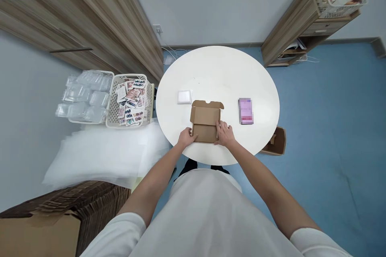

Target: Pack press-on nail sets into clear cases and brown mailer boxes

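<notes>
A small brown cardboard mailer box point(206, 116) lies on the white oval table point(217, 68) with its lid and flaps folded open, away from me. The inside of its tray shows nothing but bare cardboard. My left hand point(187, 137) grips the near left corner, thumb over the wall and fingers outside. On the right wall, my right hand point(225, 133) holds the box with its fingers along the side. Left of the lid is a small white wrapped packet point(184, 96). A pink-purple pack point(246, 111), partly blurred, lies to the right.
At the left stand a white basket point(112, 122) of printed cards and another with clear plastic cases point(87, 88). White sheets point(99, 152) and stacked flat cardboard point(99, 200) are nearer. An open brown carton point(280, 140) sits on the floor at right, below the table edge.
</notes>
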`<move>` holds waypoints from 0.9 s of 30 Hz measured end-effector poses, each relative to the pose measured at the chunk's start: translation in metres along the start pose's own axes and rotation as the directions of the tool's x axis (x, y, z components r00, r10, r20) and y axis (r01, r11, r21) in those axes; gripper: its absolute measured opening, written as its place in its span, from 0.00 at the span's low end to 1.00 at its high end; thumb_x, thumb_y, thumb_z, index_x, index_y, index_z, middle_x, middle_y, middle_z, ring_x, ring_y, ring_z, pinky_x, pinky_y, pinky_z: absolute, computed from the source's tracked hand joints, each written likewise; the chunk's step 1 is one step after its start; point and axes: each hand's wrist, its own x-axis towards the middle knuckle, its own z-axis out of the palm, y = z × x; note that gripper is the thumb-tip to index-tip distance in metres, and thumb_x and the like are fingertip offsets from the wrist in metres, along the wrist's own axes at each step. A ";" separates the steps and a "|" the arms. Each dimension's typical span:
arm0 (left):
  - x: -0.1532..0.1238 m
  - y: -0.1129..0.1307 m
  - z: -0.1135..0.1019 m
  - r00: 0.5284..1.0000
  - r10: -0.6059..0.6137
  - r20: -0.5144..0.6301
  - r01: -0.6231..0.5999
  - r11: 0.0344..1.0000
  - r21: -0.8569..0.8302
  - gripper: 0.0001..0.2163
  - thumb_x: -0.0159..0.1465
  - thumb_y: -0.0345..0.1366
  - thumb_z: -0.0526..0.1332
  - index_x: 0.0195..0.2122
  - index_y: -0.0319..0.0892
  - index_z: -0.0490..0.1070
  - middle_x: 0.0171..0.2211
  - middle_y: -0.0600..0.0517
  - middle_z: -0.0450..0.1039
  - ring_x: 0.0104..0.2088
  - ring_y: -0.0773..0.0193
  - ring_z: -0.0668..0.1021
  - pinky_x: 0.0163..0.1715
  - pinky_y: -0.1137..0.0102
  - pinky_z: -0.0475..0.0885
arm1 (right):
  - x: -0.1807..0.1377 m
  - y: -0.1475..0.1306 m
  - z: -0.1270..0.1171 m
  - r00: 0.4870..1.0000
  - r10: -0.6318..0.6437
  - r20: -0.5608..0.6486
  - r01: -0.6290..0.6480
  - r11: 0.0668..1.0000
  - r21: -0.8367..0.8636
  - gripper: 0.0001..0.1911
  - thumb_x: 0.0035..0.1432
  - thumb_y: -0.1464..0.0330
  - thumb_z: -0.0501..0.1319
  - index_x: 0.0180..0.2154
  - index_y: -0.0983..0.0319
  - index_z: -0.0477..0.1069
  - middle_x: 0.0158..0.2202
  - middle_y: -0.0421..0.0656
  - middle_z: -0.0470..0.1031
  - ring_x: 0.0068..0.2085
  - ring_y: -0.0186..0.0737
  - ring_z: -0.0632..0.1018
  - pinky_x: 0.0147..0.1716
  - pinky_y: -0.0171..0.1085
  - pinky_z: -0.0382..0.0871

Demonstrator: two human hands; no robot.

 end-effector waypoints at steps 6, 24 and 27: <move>-0.030 0.011 -0.016 0.922 0.387 0.034 -0.384 0.894 0.233 0.44 0.43 0.49 0.66 0.59 0.42 0.49 0.61 0.42 0.45 0.61 0.46 0.49 0.57 0.58 0.48 | 0.004 0.004 -0.001 0.999 -0.043 0.009 0.042 0.999 0.016 0.62 0.30 0.46 0.65 0.60 0.66 0.37 0.54 0.58 0.53 0.53 0.58 0.55 0.46 0.47 0.55; 0.006 0.022 0.008 0.873 0.460 0.160 -0.487 0.822 0.296 0.54 0.37 0.45 0.70 0.62 0.41 0.40 0.63 0.43 0.36 0.62 0.43 0.40 0.57 0.51 0.34 | -0.037 0.039 0.017 0.983 0.173 -0.056 -0.135 0.903 0.407 0.47 0.49 0.59 0.56 0.61 0.60 0.28 0.58 0.54 0.45 0.57 0.52 0.57 0.48 0.50 0.59; 0.008 0.021 0.011 0.853 0.504 0.134 -0.520 0.804 0.289 0.55 0.36 0.43 0.71 0.62 0.39 0.40 0.63 0.40 0.37 0.62 0.44 0.41 0.57 0.50 0.30 | -0.033 0.040 0.021 0.995 0.103 -0.015 -0.093 0.947 0.308 0.44 0.47 0.66 0.58 0.61 0.57 0.36 0.60 0.52 0.41 0.58 0.54 0.54 0.48 0.50 0.59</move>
